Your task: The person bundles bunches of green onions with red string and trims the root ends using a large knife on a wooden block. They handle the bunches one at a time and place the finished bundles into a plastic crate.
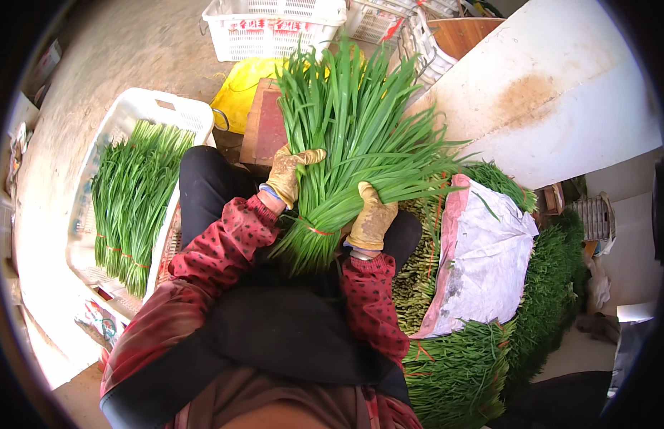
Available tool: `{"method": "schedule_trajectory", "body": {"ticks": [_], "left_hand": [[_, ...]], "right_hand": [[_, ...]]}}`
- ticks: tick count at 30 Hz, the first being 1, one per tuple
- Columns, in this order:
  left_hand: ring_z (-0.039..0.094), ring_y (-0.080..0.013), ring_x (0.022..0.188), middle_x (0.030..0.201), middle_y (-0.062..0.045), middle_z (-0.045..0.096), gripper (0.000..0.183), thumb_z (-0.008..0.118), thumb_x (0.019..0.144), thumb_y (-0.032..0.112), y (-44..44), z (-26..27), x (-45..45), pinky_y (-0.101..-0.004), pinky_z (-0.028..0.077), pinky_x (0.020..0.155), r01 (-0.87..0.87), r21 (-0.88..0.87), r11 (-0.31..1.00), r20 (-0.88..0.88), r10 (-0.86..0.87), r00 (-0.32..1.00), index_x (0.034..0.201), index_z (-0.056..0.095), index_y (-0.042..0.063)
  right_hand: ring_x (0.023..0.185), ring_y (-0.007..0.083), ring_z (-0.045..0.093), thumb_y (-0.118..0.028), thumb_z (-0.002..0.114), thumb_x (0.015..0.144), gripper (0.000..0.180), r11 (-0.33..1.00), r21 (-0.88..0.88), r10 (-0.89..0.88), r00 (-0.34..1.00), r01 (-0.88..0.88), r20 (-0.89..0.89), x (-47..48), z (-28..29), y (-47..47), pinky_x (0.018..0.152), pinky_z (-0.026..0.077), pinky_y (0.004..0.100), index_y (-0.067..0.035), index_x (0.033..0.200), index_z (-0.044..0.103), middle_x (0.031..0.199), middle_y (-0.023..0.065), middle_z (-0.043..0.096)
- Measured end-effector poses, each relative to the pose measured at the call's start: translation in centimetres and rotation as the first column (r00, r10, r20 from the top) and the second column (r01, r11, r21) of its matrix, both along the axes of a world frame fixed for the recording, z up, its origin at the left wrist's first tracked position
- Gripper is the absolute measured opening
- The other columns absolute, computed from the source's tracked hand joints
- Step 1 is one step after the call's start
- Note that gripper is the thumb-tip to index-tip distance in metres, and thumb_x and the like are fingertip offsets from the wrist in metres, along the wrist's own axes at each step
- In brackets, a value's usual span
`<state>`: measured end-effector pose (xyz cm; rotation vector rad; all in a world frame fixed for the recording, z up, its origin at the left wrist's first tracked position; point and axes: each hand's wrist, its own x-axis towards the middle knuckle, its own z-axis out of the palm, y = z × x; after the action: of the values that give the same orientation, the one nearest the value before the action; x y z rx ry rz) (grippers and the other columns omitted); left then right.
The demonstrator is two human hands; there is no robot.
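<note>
A large bunch of green garlic chives [337, 134] spreads out over my lap, its leaf tips fanned away from me. Near its lower end an orange-red band [315, 230] ties the stalks together. My left hand [289, 171], in a soiled yellow glove, grips the bunch from its left side with the thumb laid across the leaves. On the other side my right hand [372, 217], gloved likewise, clasps the leaves with its thumb up; its fingers are hidden under them. Below the band the tied end hangs between my knees.
A white plastic crate [182, 110] with banded chive bunches [139, 198] stands at left. Further chives [455, 370] are stacked at right, partly under a white woven sack [482, 257]. Ahead are a reddish wooden board [267, 126], yellow sacking [246, 80], another crate [273, 40] and a pale panel [568, 91].
</note>
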<state>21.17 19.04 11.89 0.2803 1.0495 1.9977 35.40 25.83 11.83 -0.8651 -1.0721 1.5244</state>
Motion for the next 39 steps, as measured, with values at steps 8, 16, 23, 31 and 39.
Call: {"method": "schedule_trajectory", "body": {"ticks": [8,16,23,31,39], "left_hand": [[0.066,-0.0165,0.084,0.101,-0.006,0.07,0.038,0.069,0.08,-0.004,-0.5,-0.2,2.9,-0.0316,0.055,0.077,-0.019,-0.034,0.999,-0.149,0.014,0.989,0.117,0.062,0.002],[0.066,-0.0174,0.084,0.1,-0.006,0.069,0.035,0.068,0.081,-0.003,-0.9,-0.8,2.1,-0.0328,0.055,0.077,0.044,0.017,0.999,-0.047,-0.043,0.998,0.115,0.063,0.003],[0.067,-0.0201,0.086,0.103,-0.007,0.068,0.037,0.067,0.082,0.008,-0.7,-1.9,-4.9,-0.0359,0.056,0.082,0.089,0.135,0.987,0.123,-0.106,0.987,0.119,0.061,0.004],[0.066,-0.0324,0.096,0.112,-0.014,0.066,0.036,0.041,0.097,0.027,2.7,-6.0,-8.3,-0.0507,0.054,0.088,-0.131,0.366,0.921,0.518,-0.085,0.851,0.119,0.06,0.006],[0.048,-0.0393,0.126,0.14,-0.02,0.048,0.055,0.05,0.098,0.043,1.4,1.1,-0.6,-0.0581,0.039,0.104,0.164,0.495,0.853,0.491,-0.431,0.757,0.137,0.045,0.004]], "right_hand": [[0.101,0.0217,0.06,-0.003,0.074,0.08,0.068,0.956,0.255,0.009,0.88,-0.147,0.476,-1.4,1.8,1.2,0.09,0.049,0.0318,0.006,0.137,0.039,0.12,0.0126,0.06],[0.092,0.0164,0.062,-0.006,0.073,0.08,0.036,0.993,-0.118,0.036,0.996,-0.027,0.079,2.0,-0.3,2.0,0.079,0.051,0.0296,0.0,0.115,0.062,0.111,0.0058,0.064],[0.093,0.0295,0.067,-0.025,0.064,0.093,0.057,0.842,-0.194,0.529,0.842,-0.504,0.108,10.3,2.0,5.6,0.075,0.056,0.0364,-0.012,0.144,0.043,0.128,0.0188,0.057],[0.122,0.0286,0.052,-0.016,0.061,0.093,0.059,0.632,0.341,0.46,0.691,-0.696,0.557,8.5,-7.1,5.1,0.096,0.047,0.0378,-0.009,0.146,0.036,0.142,0.0137,0.047],[0.127,0.0284,0.044,-0.049,0.075,0.078,0.075,0.786,0.542,0.113,0.931,-0.297,0.347,-0.3,-2.3,3.0,0.109,0.034,0.0453,-0.009,0.136,0.05,0.137,0.0122,0.051]]}}
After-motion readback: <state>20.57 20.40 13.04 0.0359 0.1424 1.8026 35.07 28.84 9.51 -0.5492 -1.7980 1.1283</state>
